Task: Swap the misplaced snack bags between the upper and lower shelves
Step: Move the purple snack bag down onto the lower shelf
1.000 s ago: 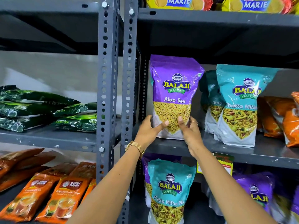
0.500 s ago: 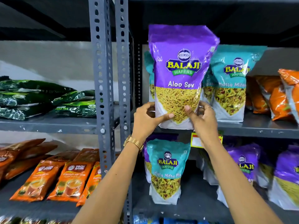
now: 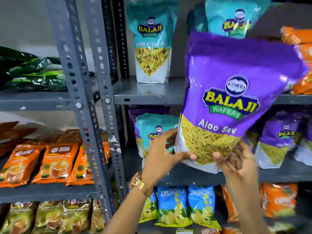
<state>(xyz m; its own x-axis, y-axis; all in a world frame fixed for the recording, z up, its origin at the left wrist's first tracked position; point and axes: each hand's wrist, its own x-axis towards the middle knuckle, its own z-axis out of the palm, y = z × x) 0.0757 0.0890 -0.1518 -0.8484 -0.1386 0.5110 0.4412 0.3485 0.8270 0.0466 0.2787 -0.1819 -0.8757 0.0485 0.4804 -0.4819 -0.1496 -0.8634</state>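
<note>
Both my hands hold a purple Aloo Sev bag point(image 3: 236, 85) by its bottom, off the shelf and tilted right. My left hand point(image 3: 162, 157) has its thumb on the bag's lower left corner; my right hand point(image 3: 236, 162) grips the lower right. A teal Balaji bag point(image 3: 152, 48) stands on the upper shelf point(image 3: 152, 93), with another teal bag point(image 3: 233, 16) behind the purple one. On the lower shelf point(image 3: 278, 173) a teal bag point(image 3: 152, 129) stands at the left, partly hidden by my left hand. Purple Aloo Sev bags point(image 3: 276, 139) stand at its right.
Grey slotted uprights point(image 3: 87, 115) divide the racks. Orange tea packs point(image 3: 55, 162) and green packs point(image 3: 33, 71) lie on the left rack. Orange bags point(image 3: 302, 65) sit at the upper right. Blue Crunchex bags point(image 3: 185, 205) stand on the shelf below.
The purple bag has been lifted off the upper shelf and brought down and right toward me. The view has dropped, showing lower shelves.
</note>
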